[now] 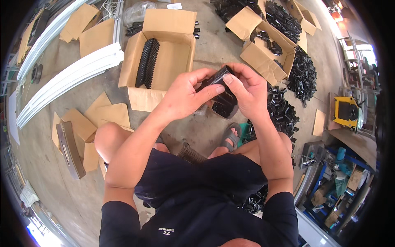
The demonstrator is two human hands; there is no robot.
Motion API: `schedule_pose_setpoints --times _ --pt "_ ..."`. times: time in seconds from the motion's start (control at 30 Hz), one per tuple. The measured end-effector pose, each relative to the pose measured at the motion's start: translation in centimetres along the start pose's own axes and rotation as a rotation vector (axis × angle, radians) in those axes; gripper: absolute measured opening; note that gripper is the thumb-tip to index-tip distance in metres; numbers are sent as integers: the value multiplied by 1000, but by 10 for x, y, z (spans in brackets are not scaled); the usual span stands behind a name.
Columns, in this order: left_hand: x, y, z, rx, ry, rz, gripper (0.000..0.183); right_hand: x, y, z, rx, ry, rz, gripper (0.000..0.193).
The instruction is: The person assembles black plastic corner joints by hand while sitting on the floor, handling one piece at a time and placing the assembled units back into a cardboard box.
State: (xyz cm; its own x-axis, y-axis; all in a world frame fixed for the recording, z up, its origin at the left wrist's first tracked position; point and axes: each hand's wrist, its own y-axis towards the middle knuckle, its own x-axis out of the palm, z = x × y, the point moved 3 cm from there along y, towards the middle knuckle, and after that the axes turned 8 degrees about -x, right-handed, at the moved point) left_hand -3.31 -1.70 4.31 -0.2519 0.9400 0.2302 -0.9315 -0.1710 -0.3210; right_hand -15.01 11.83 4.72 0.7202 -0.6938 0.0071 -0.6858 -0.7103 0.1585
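Both my hands are closed on a glossy black block-shaped piece [225,105], held up in front of my knees. My left hand [183,95] grips its left side, the thumb lying across it. From the right, my right hand [249,91] presses its thumb on the upper part, with the fingers curled behind. Whether it is one part or several pressed together, I cannot tell. Just beyond my left hand stands an open cardboard box [175,51] holding a neat row of black parts [147,63]. Another open cardboard box [263,61], with black parts inside, lies beyond my right hand.
Heaps of loose black parts [302,76] cover the floor at the right, with another pile [282,113] by my right knee. Flattened cardboard [109,115] and long white panels [72,78] lie at the left. A yellow-framed machine [346,111] and a cluttered blue rack [323,181] stand far right.
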Motion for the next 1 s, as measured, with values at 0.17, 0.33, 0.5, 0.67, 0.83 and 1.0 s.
schedule_pose_setpoints --times 0.17,0.33,0.5,0.67,0.83,1.0 --pt "1 -14 3 40 -7 8 36 4 -4 -13 -127 -43 -72 29" --pt "11 -19 12 31 37 -6 35 -3 -7 -34 -123 -77 -107 31" --pt "41 -27 20 44 -11 46 36 -13 -18 -61 -186 -113 -33 32" --pt "53 -52 13 230 58 91 31 -13 -36 -81 -329 -161 -130 36" --pt "68 -114 19 302 147 148 36 -20 -57 -119 -323 -97 -397 32" --pt "66 -165 25 290 223 200 45 -42 -57 -135 -475 -227 -192 30"
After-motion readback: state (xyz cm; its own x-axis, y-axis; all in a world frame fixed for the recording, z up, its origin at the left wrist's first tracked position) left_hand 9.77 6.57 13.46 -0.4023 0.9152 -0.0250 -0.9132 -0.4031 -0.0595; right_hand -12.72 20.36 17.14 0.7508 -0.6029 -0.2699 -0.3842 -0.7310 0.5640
